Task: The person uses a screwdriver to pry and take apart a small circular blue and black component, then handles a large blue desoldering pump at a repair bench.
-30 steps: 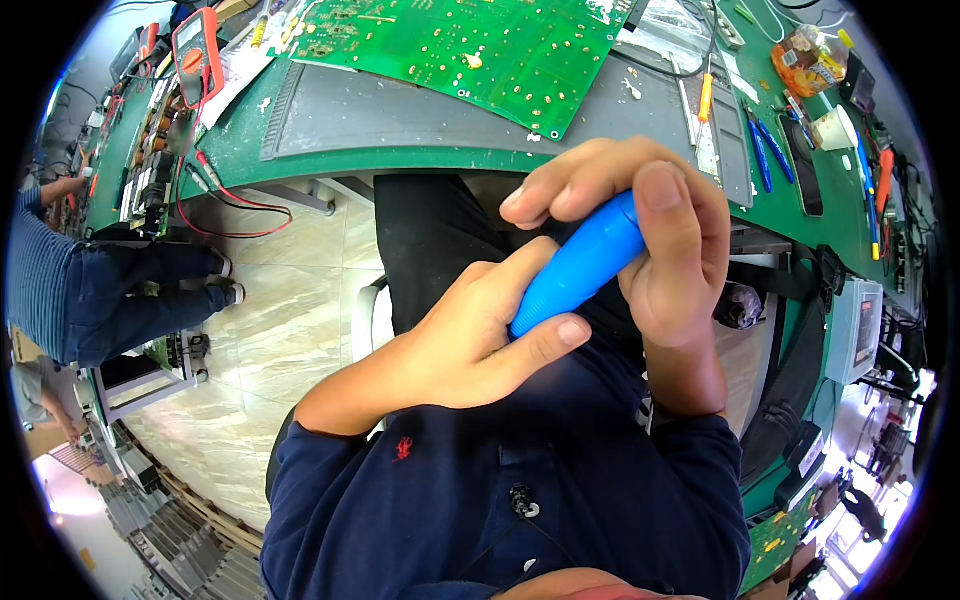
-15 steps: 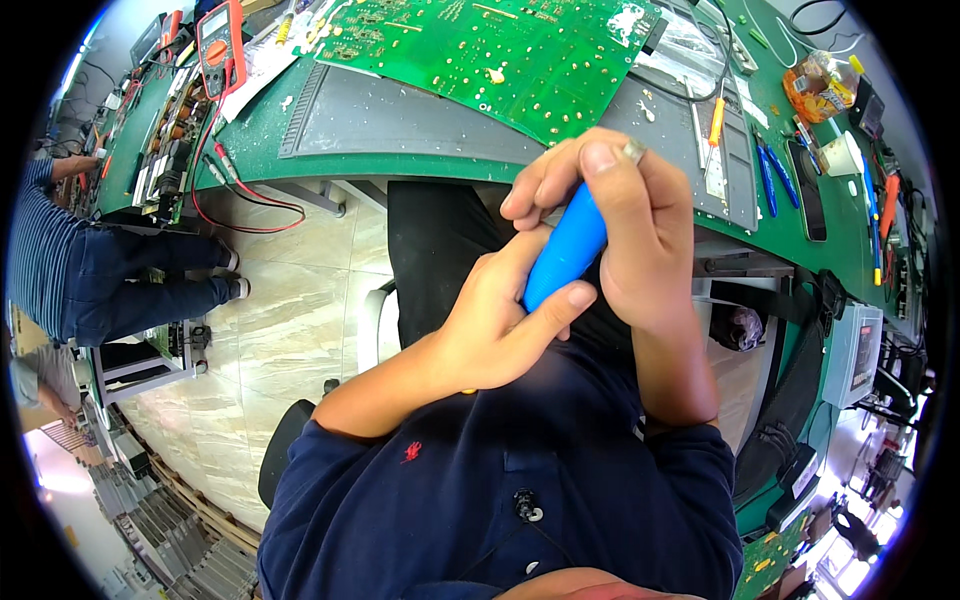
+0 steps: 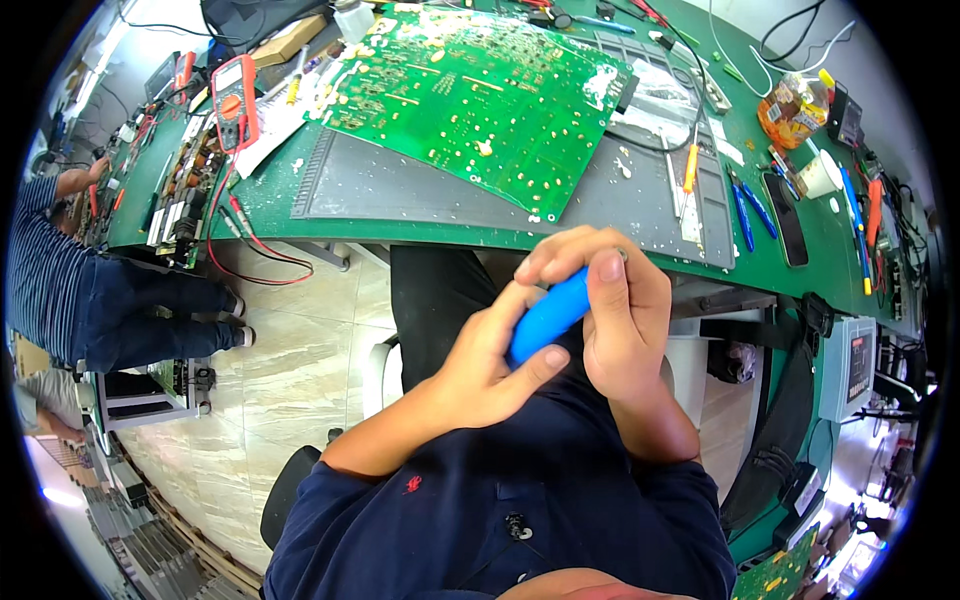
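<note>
Between my two hands, over my lap in front of the bench edge, is a blue tube-shaped tool; its exact kind I cannot make out, as both ends are mostly covered. My left hand is closed round its lower end, thumb along the side. My right hand wraps the upper end, with the thumb pointing up and the fingers curled over the top. Beyond my hands a large green circuit board lies tilted on a grey mat, with pale crumbs scattered about it.
To the left on the green bench sits a red multimeter with trailing leads. Toward the right are an orange-handled screwdriver, blue pliers, a phone and a paper cup. Another person stands at far left.
My view has tilted up, so the bench and board show lower and more fully. Both hands still grip the blue tool, which now lies at a flatter slant.
</note>
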### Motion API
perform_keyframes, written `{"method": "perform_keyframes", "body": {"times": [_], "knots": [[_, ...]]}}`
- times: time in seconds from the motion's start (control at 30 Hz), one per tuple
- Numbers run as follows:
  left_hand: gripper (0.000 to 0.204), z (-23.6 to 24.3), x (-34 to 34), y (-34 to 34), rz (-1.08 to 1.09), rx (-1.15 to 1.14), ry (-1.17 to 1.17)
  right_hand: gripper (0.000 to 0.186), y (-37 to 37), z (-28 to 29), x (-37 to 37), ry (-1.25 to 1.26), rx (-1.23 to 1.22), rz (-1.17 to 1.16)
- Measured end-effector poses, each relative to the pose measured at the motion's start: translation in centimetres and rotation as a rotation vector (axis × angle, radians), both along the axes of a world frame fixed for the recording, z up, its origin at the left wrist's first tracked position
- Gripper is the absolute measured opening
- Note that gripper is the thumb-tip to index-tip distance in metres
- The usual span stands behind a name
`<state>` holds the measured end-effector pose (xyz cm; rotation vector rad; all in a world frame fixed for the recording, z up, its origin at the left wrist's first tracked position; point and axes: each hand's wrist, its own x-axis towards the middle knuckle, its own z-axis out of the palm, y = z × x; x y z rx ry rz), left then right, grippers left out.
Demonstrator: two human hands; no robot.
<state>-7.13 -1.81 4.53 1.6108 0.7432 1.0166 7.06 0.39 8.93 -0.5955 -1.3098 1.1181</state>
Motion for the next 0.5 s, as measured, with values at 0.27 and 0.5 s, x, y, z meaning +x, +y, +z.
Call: {"method": "perform_keyframes", "body": {"times": [0.27,0.5], "knots": [[0.015,0.0,0.8,0.4,-0.084,-0.112,-0.141,0.036,0.1,-1.2,-0.5,-0.008,0.082,0.095],[0.008,-4.2,1.4,-0.3,0.181,-0.012,-0.018,0.037,0.1,-3.1,-0.9,-0.244,-0.144,0.053]]}}
